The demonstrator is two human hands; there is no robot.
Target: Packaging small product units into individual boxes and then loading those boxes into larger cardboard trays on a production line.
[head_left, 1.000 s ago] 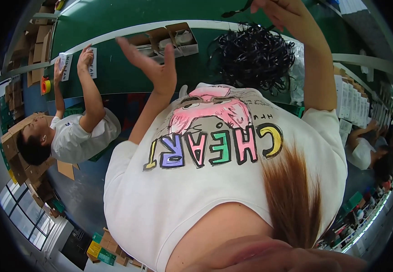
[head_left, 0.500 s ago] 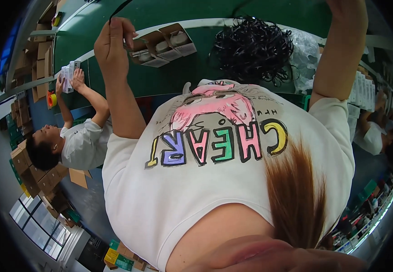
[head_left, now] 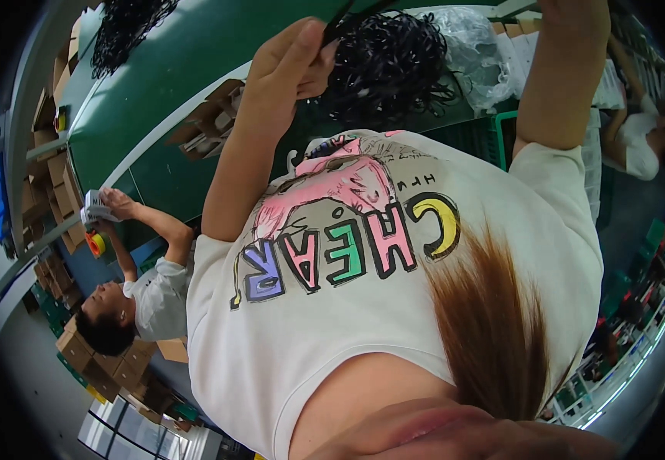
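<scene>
Your left hand (head_left: 292,67) pinches a black cord (head_left: 340,21) beside the tangled pile (head_left: 390,69).
Your thumb and fingers are together on the cord; open boxes (head_left: 208,116) sit left of your wrist. Your right hand is beyond the upper edge, so you cannot tell its grip.

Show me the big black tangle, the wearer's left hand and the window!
Big black tangle (head_left: 394,65): head view, middle of the heap.
Wearer's left hand (head_left: 286,65): head view, middle of it.
Window (head_left: 131,434): head view, its panes.
</scene>
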